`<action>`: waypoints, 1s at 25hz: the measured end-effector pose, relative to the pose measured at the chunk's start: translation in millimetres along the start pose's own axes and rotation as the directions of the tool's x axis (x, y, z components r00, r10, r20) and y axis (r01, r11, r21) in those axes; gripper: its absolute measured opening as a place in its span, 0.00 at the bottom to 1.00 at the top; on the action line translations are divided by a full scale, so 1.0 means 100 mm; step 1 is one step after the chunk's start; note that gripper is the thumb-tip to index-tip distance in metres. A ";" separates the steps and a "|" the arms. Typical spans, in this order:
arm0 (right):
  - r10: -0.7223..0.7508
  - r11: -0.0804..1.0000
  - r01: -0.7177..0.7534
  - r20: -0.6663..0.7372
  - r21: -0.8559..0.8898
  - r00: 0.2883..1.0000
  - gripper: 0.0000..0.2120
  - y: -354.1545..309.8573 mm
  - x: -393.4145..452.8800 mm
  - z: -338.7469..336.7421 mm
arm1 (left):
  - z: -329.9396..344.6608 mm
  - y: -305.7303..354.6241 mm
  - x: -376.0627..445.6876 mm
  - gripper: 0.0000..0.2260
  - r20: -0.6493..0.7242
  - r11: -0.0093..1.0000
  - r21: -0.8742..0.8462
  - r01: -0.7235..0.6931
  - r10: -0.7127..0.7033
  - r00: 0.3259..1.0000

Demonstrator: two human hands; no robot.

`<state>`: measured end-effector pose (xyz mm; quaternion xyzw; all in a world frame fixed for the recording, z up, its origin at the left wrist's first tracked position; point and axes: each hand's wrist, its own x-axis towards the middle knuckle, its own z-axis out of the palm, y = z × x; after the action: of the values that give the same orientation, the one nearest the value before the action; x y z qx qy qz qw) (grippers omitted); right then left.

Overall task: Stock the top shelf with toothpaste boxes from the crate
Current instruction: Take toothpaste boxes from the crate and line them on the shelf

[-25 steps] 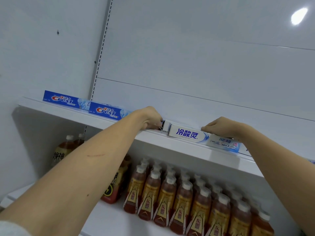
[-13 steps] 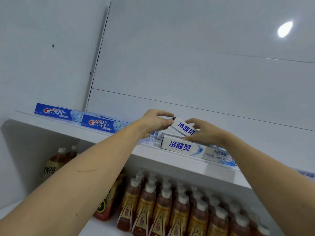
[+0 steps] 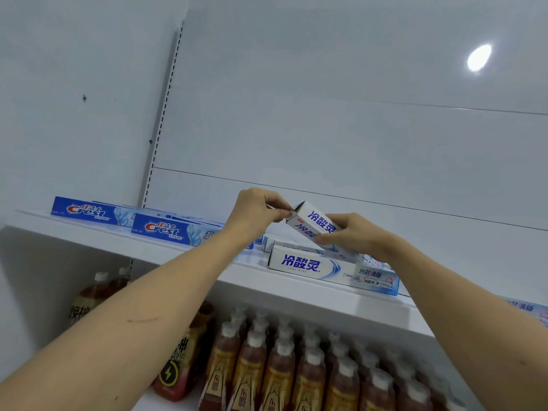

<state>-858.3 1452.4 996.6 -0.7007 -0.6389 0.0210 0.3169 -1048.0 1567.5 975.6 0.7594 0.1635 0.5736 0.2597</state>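
Both hands (image 3: 258,210) lifted one box (image 3: 318,229).

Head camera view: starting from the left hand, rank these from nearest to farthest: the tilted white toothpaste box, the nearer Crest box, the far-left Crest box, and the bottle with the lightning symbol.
From the left hand:
1. Tilted white toothpaste box, pinched at its end flap, just right.
2. Nearer Crest box, left on the top shelf.
3. Far-left Crest box and lightning-symbol bottle below: too close to call.

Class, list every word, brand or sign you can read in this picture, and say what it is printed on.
"Crest" with "佳洁士": both blue toothpaste boxes on the top shelf.
"冷酸灵": white box lying on the shelf, and the held white box.
Lightning-bolt sign: dark bottle label.
Amber bottles' labels: too blurred to read.
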 end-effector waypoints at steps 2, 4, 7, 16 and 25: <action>-0.010 1.000 0.011 -0.016 0.019 1.000 0.14 0.00 -0.01 0.01 | 0.09 -0.02 -0.03 0.05 -0.051 0.997 0.064 -0.049 0.053 0.997; -0.020 0.999 0.022 -0.044 0.039 0.999 0.14 0.00 -0.01 0.03 | 0.19 -0.03 -0.10 0.09 -0.047 0.969 0.225 -0.098 0.111 0.993; -0.013 1.000 0.013 -0.030 -0.019 0.999 0.15 0.01 -0.01 0.06 | 0.20 -0.02 -0.19 0.17 0.110 0.925 0.375 -0.063 0.023 0.994; 0.094 0.969 -0.076 0.067 -0.235 0.993 0.21 -0.23 0.07 0.20 | -0.03 0.05 -0.29 0.19 0.216 0.828 0.540 0.148 -0.306 0.927; -0.242 0.970 0.238 -0.072 -0.057 0.968 0.13 -1.15 -0.04 0.76 | -1.10 0.17 -0.83 0.20 0.059 0.617 0.764 0.189 -0.358 0.932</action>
<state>-993.3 1478.1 988.9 -0.6259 -0.7063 -0.0605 0.3251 -1178.5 1531.1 943.1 0.8191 0.4706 0.3270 0.0254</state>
